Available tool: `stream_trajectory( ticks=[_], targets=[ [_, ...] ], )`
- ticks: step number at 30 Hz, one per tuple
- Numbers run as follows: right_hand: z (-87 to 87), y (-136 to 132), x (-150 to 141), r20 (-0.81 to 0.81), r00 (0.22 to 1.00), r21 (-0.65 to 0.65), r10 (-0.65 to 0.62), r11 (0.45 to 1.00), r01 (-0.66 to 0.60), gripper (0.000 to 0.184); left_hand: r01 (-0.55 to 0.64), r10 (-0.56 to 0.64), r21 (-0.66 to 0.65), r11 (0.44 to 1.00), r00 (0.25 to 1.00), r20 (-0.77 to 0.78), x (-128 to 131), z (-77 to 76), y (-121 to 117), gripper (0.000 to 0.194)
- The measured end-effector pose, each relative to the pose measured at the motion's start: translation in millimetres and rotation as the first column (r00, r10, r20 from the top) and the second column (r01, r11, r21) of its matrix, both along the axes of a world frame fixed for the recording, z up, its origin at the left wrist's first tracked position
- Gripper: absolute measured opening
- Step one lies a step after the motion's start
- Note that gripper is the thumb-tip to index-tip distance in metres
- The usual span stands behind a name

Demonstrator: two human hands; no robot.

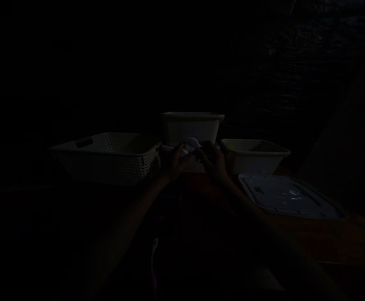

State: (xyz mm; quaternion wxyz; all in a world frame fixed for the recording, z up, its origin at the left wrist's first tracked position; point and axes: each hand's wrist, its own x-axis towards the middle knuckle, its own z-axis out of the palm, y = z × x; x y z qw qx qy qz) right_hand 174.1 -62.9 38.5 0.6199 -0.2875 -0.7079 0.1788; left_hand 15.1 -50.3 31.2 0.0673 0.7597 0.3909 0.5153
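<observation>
The scene is very dark. My left hand (176, 162) and my right hand (214, 161) meet over the middle of the table. Both have their fingers closed on a small whitish object with a rounded edge (192, 142), one at each side of it. It is too dim to tell its kind. Just behind my hands stands a pale tub (191, 128), on top of another pale container (195, 166) that my hands partly cover.
A pale perforated basket (107, 165) stands at the left. To the right is a low pale tub (254, 159), with a flat light lid (282, 196) in front of it. A thin white cable-like item (152, 255) shows near the front of the wooden table (335, 240).
</observation>
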Motion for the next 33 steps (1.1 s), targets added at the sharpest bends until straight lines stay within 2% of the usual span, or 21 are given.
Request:
stream_trajectory(
  ticks=[4, 7, 10, 13, 16, 22, 26, 29, 33],
  targets=[
    [0.1, 6, 10, 0.166, 0.975, 0.069, -0.150, 0.988, 0.140, 0.030, -0.002, 0.004, -0.051, 0.999, 1.000, 0.028, -2, -7.6, 7, 0.054],
    [0.0, 12, 15, 0.269, 0.920, 0.121, -0.284, 0.958, 0.260, 0.026, 0.012, -0.009, -0.066, 0.998, 0.999, 0.042, -3, -11.6, 10, 0.054],
    [-1.0, 17, 17, 0.351, 0.877, 0.149, -0.327, 0.945, 0.292, 0.020, 0.014, -0.009, -0.103, 0.995, 0.999, 0.045, -2, -9.3, 5, 0.053],
    [-2.0, 17, 17, 0.392, 0.871, 0.141, -0.296, 0.955, 0.261, 0.017, 0.009, -0.006, -0.114, 0.993, 1.000, 0.027, 0, -0.6, -8, 0.047],
    [-2.1, 17, 15, 0.361, 0.905, 0.099, -0.225, 0.974, 0.203, 0.020, 0.023, -0.025, -0.112, 0.993, 0.999, -0.021, 1, 6.8, -17, 0.042],
    [-4.7, 20, 8, 0.202, 0.979, 0.005, -0.039, 0.999, 0.038, 0.026, 0.036, -0.036, -0.039, 0.999, 0.999, 0.001, 2, 1.1, -1, 0.044],
    [-6.8, 19, 5, 0.143, 0.990, -0.012, 0.001, 1.000, 0.001, 0.026, 0.020, -0.020, -0.003, 1.000, 1.000, 0.014, 1, -1.3, 4, 0.045],
    [-5.1, 14, 5, 0.228, 0.968, 0.037, -0.103, 0.995, 0.097, 0.026, 0.038, -0.037, -0.036, 0.999, 0.999, 0.025, 1, 1.5, 1, 0.043],
    [-0.8, 7, 9, 0.423, 0.838, 0.130, -0.345, 0.938, 0.321, 0.020, 0.055, -0.047, -0.120, 0.991, 0.997, 0.064, 0, 5.2, -1, 0.040]
  ],
)
